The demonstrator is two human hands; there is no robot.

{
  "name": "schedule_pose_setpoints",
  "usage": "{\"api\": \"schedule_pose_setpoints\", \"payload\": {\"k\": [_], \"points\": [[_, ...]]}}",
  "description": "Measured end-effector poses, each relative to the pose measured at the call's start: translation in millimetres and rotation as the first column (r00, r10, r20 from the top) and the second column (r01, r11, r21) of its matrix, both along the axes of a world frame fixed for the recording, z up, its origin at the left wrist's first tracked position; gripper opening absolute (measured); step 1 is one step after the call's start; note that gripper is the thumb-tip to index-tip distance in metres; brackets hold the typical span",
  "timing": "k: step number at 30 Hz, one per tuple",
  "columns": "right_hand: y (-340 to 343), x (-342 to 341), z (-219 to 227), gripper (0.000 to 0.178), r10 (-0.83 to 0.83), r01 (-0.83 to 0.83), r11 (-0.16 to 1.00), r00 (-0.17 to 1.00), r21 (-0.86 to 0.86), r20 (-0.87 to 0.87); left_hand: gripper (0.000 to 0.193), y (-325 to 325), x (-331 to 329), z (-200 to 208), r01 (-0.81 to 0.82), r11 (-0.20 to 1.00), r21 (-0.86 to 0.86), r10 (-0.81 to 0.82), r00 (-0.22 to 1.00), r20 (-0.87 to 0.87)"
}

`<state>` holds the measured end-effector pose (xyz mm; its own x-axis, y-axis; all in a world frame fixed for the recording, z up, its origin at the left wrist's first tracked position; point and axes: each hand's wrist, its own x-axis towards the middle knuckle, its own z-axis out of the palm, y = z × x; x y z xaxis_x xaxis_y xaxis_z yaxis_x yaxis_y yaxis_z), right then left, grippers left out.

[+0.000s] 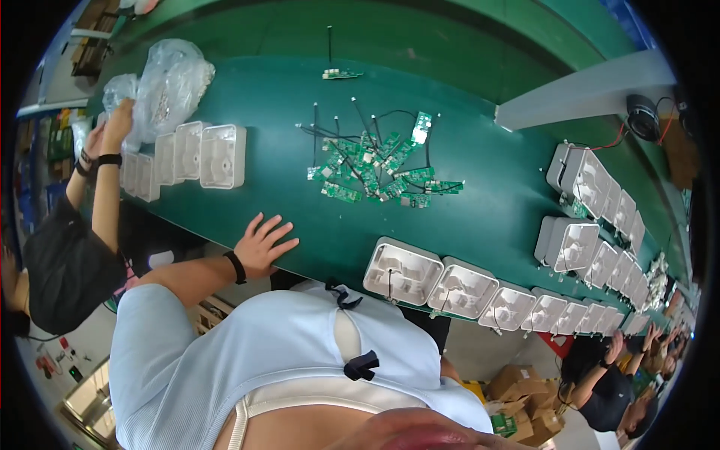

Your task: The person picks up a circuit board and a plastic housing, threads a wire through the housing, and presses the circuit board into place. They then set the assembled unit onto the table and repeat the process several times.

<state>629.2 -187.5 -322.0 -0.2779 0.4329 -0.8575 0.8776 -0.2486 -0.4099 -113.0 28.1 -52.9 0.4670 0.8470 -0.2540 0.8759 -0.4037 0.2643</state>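
While leaning on the near edge of the green table point(480, 225) with the left hand point(264, 246) palm down, has its fingers spread wide and grips nothing; probably rests there merely for support; shows no right hand in view, so cannot tell how open, or holding what, if anything; beyond the fingertips and to their right, well in from the edge, displays a loose heap of wired green circuit boards point(369, 157), near the left hand but touched by none; looks placed centrally perhaps for easy reach from the near side; farther out, shows a single board point(341, 74) set apart from the heap.

To the right of the left hand, along the near edge, presents a row of pale housings point(401, 271) set side by side, open faces up, presumably to leave the insides accessible; toward the far right, has stacked housings point(589, 180) packed close, likely to save room; to the left, has another line of housings point(223, 157) beside a clear plastic bag point(161, 90); just by that bag, includes a co-worker's hands point(116, 126), too small to judge for grip.
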Motion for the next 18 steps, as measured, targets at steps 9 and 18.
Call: {"api": "schedule_pose_setpoints", "payload": {"k": [9, 18], "points": [[-40.4, 82.4, -52.8, 0.048, -0.209, 0.208, 0.977, 0.978, 0.041, 0.023, 0.093, 11.4, 11.8, 8.6, -0.015, 0.995, 0.102, 0.006, 0.996, 0.092], [-17.0, 52.1, -23.8, 0.038, -0.525, 0.520, 0.850, 0.849, 0.084, 0.056, 0.047, 69.1, 42.2, 93.1, -0.144, 0.981, -0.127, 0.165, 0.971, 0.172]]}}
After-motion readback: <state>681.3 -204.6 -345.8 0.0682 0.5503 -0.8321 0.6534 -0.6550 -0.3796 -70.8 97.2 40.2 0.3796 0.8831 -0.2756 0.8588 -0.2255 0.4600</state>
